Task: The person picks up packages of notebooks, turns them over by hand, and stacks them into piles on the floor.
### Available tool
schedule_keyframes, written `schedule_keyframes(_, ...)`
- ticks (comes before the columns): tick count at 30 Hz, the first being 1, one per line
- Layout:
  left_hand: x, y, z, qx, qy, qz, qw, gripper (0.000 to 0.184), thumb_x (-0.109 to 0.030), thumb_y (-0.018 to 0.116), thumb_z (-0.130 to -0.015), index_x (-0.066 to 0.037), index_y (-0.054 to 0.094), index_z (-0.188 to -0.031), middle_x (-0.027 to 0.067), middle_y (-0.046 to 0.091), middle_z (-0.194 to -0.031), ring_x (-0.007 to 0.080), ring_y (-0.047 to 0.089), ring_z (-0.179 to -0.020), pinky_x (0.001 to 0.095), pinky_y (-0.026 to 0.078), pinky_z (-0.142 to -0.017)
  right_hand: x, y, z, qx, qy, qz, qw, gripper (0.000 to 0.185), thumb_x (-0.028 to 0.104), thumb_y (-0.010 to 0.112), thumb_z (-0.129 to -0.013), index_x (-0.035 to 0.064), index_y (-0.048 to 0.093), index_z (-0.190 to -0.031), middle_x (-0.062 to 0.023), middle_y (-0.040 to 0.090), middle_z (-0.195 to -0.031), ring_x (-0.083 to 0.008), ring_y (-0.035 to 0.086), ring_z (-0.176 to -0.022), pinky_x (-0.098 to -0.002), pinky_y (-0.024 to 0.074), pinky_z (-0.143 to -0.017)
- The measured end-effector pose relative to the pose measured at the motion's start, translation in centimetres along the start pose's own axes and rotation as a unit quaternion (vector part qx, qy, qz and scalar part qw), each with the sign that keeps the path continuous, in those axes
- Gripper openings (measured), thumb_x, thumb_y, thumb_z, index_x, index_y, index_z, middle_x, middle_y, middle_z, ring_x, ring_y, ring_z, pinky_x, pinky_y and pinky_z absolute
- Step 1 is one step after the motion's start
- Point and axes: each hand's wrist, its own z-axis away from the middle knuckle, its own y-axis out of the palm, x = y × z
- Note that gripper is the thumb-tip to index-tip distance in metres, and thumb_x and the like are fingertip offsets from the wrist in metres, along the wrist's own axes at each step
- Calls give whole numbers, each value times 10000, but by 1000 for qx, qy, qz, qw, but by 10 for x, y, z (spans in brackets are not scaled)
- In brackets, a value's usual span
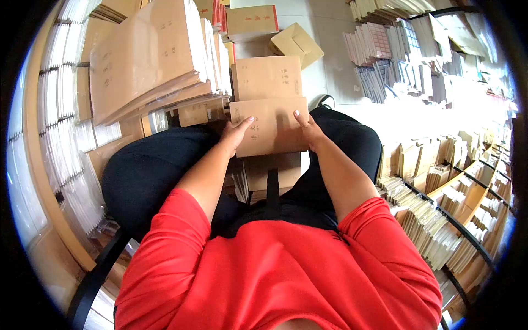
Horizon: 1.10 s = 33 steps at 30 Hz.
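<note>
Between my knees I hold a brown paper-covered packet [270, 127] with dark printed characters. My left hand [237, 135] grips its left edge, the thumb lying on top. The right edge is in my right hand [309, 131], its thumb also on the top face. The fingers under the packet are hidden. Just beyond it lies a similar brown packet [268, 78], partly overlapped by the held one. Below the held packet, more brown packets [273, 171] show between my legs.
A tall stack of large brown envelopes [146, 60] rises at the left. Behind are a box with a red edge [253, 22] and a tilted carton [297, 46] on the floor. Book piles [379, 44] and shelves of packets [440, 203] stand at the right.
</note>
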Motion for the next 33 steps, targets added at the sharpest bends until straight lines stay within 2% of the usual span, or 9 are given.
schedule_keyframes(4,8,1,-5,-62,9,-44,997,728,-485,755,-906,60,591,-1359,227,660,-1347,315,645,-1225,416,506,-1025,8,-1,7,-6,-6,0,1000,1052,742,689,-858,66,370,-1598,-242,441,-1575,-365,391,-1474,-521,309,-1193)
schedule_keyframes(7,7,5,-9,-92,43,-123,987,655,-472,704,-962,27,566,-1362,177,643,-1343,275,619,-1238,415,501,-1032,26,-5,33,-35,-29,-10,999,1037,733,688,-863,24,407,-1566,-257,450,-1561,-367,387,-1477,-510,287,-1204)
schedule_keyframes(10,-43,14,41,-69,57,-168,982,667,-470,669,-988,61,543,-1373,206,642,-1336,279,625,-1226,412,502,-1028,41,-19,52,-29,-39,22,999,963,684,668,-907,16,405,-1549,-228,470,-1528,-349,450,-1414,-504,385,-1136)
schedule_keyframes(13,-50,17,50,-108,90,-114,983,860,-574,664,-943,157,511,-1370,333,621,-1332,406,621,-1255,438,482,-1057,54,-29,86,-38,-86,-17,995,841,631,676,-933,-11,489,-1442,-200,567,-1364,-302,547,-1276,-453,478,-1037)
schedule_keyframes(15,-54,15,53,-44,156,-45,986,830,-560,684,-943,167,543,-1316,301,668,-1250,372,674,-1149,415,518,-1001,67,-26,130,-105,-137,-67,983,767,603,702,-932,-19,554,-1354,-173,629,-1215,-267,603,-1161,-411,495,-999)
schedule_keyframes(20,-125,13,182,48,195,-44,979,603,-452,652,-1013,73,605,-1305,163,710,-1180,211,692,-1041,342,549,-918,66,-56,205,29,-134,-181,974,672,498,633,-1003,14,515,-1455,-149,586,-1416,-257,550,-1296,-400,438,-1099)
schedule_keyframes(21,-136,11,214,68,209,-43,975,541,-417,637,-1036,46,615,-1315,134,714,-1182,184,692,-1033,331,555,-908,73,-49,237,-25,-124,-185,975,633,449,637,-1007,-4,528,-1435,-159,590,-1408,-263,575,-1260,-408,450,-1081)
schedule_keyframes(26,-141,7,319,90,229,56,968,507,-348,575,-1080,25,540,-1421,114,647,-1322,171,590,-1221,329,447,-1066,71,-38,319,-18,-166,-205,964,661,449,661,-992,-45,529,-1412,-186,660,-1280,-252,639,-1174,-372,509,-983)
schedule_keyframes(33,-130,-12,360,82,251,116,957,504,-349,589,-1076,9,541,-1427,103,644,-1337,154,605,-1226,316,469,-1049,96,-19,375,2,-226,-158,961,607,396,645,-1018,-33,535,-1433,-154,659,-1282,-223,629,-1182,-354,488,-997)
